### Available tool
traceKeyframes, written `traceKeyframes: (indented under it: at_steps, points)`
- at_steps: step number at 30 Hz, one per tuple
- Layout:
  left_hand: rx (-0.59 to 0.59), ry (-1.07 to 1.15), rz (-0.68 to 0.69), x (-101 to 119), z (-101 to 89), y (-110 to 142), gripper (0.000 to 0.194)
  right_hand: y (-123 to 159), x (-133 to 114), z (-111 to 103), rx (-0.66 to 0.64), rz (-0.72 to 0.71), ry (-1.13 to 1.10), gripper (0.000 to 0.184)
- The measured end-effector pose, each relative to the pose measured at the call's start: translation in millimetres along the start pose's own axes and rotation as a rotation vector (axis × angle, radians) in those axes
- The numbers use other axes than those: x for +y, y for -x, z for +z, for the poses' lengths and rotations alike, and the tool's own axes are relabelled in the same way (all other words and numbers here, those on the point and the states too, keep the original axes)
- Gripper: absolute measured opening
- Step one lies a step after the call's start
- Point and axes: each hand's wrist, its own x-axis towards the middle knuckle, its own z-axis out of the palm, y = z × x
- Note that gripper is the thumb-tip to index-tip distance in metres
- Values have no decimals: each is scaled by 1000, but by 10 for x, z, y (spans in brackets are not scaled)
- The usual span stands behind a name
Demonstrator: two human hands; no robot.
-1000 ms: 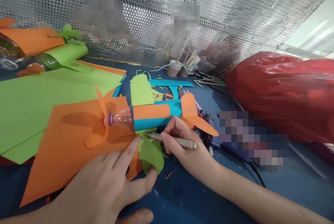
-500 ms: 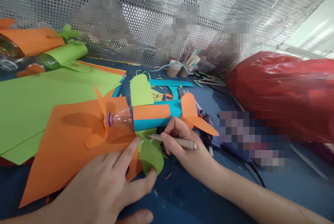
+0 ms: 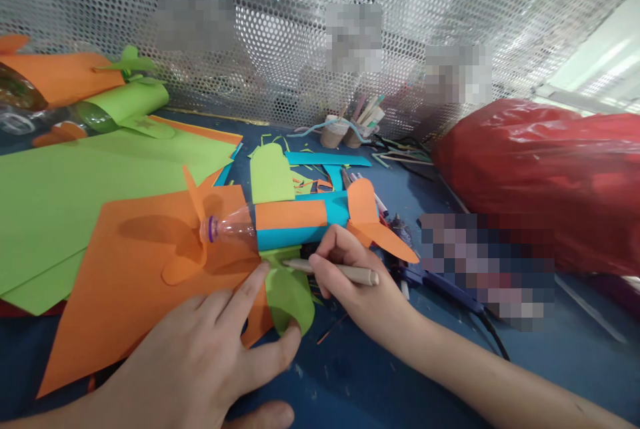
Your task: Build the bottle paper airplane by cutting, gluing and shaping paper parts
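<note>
In the head view, a plastic bottle airplane (image 3: pixel 293 214), wrapped in blue and orange paper, lies on its side with an orange paper propeller at its neck. Orange tail fins (image 3: pixel 361 205) stand at its right end. A green paper wing (image 3: pixel 290 295) spreads from its near side. With fingers spread, my left hand (image 3: pixel 215 335) touches this wing at its left and near edges. Closed around a light-coloured pen (image 3: pixel 357 274), my right hand (image 3: pixel 350 269) keeps the tip on or just over the wing near its base.
Orange card (image 3: pixel 145 282) and green sheets (image 3: pixel 45 195) lie at left, below other bottle crafts (image 3: pixel 80 79). Behind are paper scraps, cups (image 3: pixel 334 132) of sticks and a perforated metal screen (image 3: pixel 280 35). A blue corded tool (image 3: pixel 440 282) and red plastic bag (image 3: pixel 540 182) sit at right.
The pen and my right hand have shifted very slightly to the right. My left hand stays on the green wing, and the bottle airplane looks almost unmoved.
</note>
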Motion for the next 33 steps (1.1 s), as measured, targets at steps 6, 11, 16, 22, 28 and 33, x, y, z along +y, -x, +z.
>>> traceKeyframes:
  at_steps: [6, 11, 16, 22, 28, 33]
  points:
    - [54, -21, 15, -22, 28, -6, 41, 0, 8, -3, -2, 10, 14, 18]
    - [77, -32, 9, -25, 50, 13, 41, 0, 23, 0, 5, 1, 13, 18]
    - [90, -24, 18, -21, 56, 29, 41, 1, 31, 0, 5, -12, 8, 18]
    - [100, -35, 10, -29, 58, 22, 42, -8, 36, -5, 0, -10, 7, 18]
    - [84, -31, 9, -17, 49, 20, 41, -7, 30, 3, 20, -14, 13, 19]
    - [95, -35, 12, -21, 50, 0, 40, -1, 42, -1, 24, 7, 16, 19]
